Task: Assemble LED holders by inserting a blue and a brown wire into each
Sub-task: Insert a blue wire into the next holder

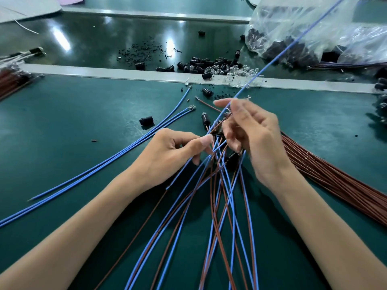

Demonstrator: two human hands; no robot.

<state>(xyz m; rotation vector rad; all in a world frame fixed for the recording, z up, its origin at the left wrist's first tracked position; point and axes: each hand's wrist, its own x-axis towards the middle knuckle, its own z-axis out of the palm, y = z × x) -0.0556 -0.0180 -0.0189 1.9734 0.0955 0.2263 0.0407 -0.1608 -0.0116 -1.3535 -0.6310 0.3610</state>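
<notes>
My left hand [173, 151] pinches a small black LED holder [215, 130] between thumb and forefinger at the middle of the green mat. My right hand [251, 132] holds a long blue wire [280, 53] that runs up to the far right, its near end at the holder. Below both hands hangs a fan of blue and brown wires [222, 206] coming from assembled holders under my right palm. A loose black holder [146, 120] lies left of my hands, and a wired one [205, 119] stands just beyond them.
Three loose blue wires [117, 153] lie to the left. A bundle of brown wires [335, 176] lies at the right. A pile of black holders and clear LEDs [213, 66] sits beyond a grey strip [104, 72]. A plastic bag [303, 28] of holders is at the far right.
</notes>
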